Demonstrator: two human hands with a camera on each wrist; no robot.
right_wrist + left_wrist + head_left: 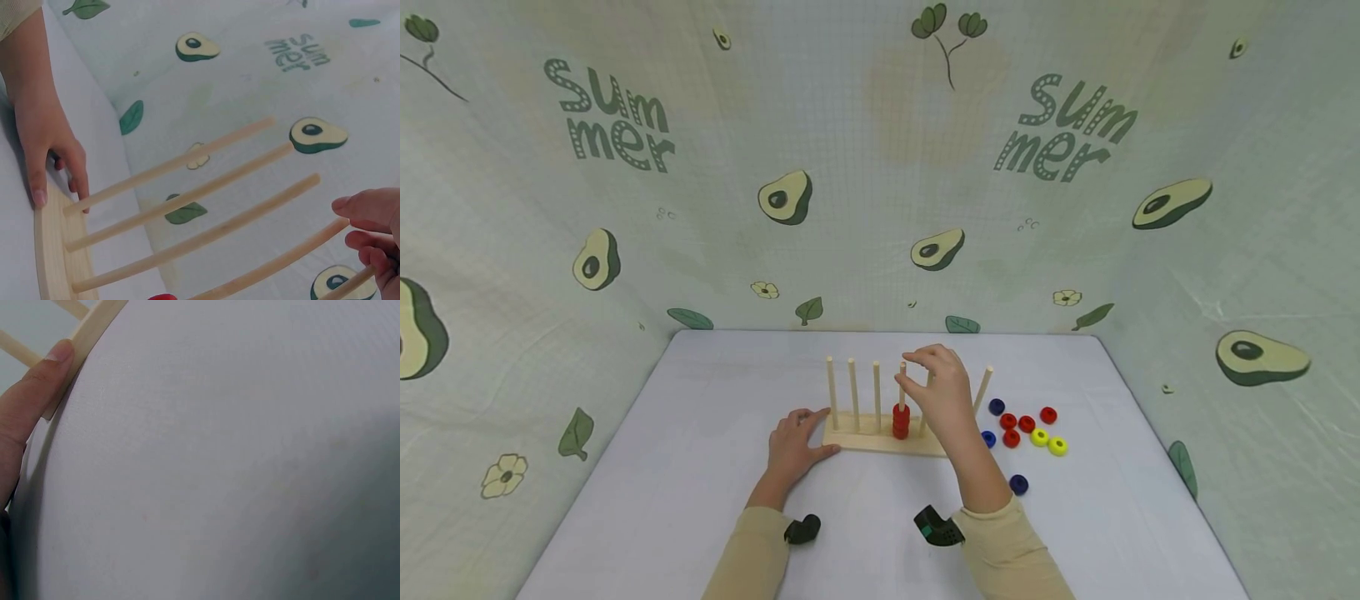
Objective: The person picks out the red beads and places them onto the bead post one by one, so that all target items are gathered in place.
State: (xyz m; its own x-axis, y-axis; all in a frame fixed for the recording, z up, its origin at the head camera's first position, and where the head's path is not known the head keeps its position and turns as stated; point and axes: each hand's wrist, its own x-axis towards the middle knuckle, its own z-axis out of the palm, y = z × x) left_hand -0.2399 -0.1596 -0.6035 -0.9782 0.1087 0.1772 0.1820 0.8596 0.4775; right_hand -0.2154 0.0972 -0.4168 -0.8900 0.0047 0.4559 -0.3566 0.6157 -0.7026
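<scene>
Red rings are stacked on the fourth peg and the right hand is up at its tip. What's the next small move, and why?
Probably reach the right hand to a loose red ring: its fingers seem to hold nothing at the peg, the red stack sits low, and the left hand steadies the base.

Both forearms wear long beige sleeves (752, 554), ending at the wrists just short of the wooden peg rack (880, 437). A small black camera unit (802, 529) sits under the left wrist; a black unit with a teal mark (937, 527) under the right. Hands bare.
</scene>
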